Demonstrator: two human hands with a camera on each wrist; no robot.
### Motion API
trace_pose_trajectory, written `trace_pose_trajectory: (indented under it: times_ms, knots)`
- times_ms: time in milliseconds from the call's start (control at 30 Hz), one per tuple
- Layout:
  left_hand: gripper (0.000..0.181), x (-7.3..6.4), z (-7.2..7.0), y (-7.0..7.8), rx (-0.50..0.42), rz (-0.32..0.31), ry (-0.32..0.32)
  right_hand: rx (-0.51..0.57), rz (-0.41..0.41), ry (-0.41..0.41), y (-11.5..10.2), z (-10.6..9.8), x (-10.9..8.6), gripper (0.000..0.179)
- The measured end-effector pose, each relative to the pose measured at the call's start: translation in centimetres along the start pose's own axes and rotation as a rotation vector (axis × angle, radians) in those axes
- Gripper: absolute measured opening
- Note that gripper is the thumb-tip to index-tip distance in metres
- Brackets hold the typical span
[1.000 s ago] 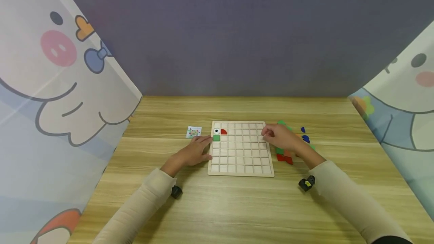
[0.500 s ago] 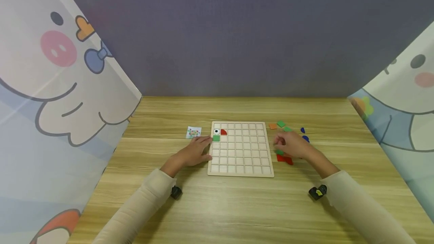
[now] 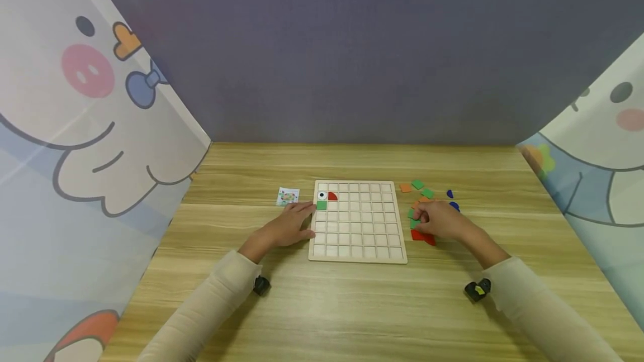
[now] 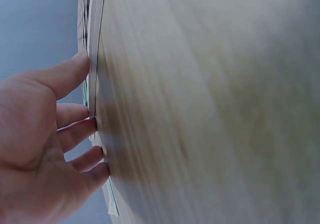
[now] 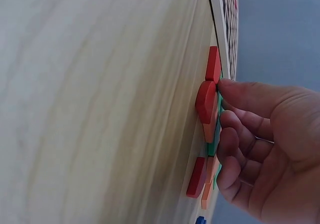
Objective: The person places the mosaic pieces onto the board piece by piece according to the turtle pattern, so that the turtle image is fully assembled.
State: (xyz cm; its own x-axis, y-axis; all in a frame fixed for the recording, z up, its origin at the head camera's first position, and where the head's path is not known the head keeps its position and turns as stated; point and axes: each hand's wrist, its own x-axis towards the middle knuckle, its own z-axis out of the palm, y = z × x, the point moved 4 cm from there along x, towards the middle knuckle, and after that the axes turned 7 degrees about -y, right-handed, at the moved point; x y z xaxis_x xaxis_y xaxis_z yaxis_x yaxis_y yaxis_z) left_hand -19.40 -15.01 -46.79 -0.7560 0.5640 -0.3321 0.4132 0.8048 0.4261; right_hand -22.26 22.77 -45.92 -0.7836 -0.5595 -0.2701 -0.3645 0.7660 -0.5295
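In the head view, my left hand [image 3: 288, 224] lies against the left edge of a wooden grid board [image 3: 358, 258]. Its thumb and fingertips touch the rim. On the board are a white eye tile [image 3: 322, 195], a red quarter-round piece [image 3: 332, 196] and a green square [image 3: 321, 205]. My right hand [image 3: 443, 220] is low over loose coloured pieces to the right of the board, thumb and fingertips at a green tile [image 3: 415, 224]. A gap shows between thumb and forefinger in the right wrist view. Red pieces [image 5: 205, 102] lie below this hand, which covers part of the pile.
A small printed pattern card [image 3: 288, 196] lies left of the board. Orange [image 3: 405, 188] and green squares [image 3: 417, 184] sit at the pile's far side, with blue pieces [image 3: 454, 205] to its right. A grey partition [image 3: 362, 71] stands behind the table.
My right hand has moved from the board's right edge rightward and nearer to me, over the loose pieces, exposing an orange and green squares at the back. The left hand stays put.
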Motion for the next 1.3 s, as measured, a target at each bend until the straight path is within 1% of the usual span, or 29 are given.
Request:
trace_pose_trajectory:
  times_ms: [267, 567, 733, 900, 967, 1133, 1300]
  knots:
    - [0.074, 0.2, 0.1, -0.2, 0.012, 0.017, 0.026, -0.015, 0.016, -0.002, 0.2, 0.2, 0.1, 0.013]
    - [0.076, 0.5, 0.2, -0.5, 0.019, 0.013, 0.015, -0.016, 0.017, 0.000, 0.4, 0.3, 0.1, 0.020]
    - [0.076, 0.5, 0.2, -0.5, 0.010, 0.007, 0.013, -0.034, 0.000, 0.017, 0.2, 0.1, 0.0, 0.015]
    - [0.076, 0.5, 0.2, -0.5, 0.014, 0.013, 0.015, -0.064, -0.034, 0.030, -0.1, 0.0, 0.1, 0.017]
    - [0.076, 0.5, 0.2, -0.5, 0.018, 0.014, 0.014, -0.050, -0.035, 0.026, -0.2, 0.0, 0.1, 0.016]
    - [0.076, 0.4, 0.2, -0.4, 0.018, 0.010, 0.011, 0.018, -0.004, 0.020, -0.6, -0.2, 0.2, 0.010]
    - [0.075, 0.3, 0.1, -0.3, 0.004, 0.006, 0.012, 0.007, -0.026, 0.042, -1.3, -0.7, 0.7, 0.009]
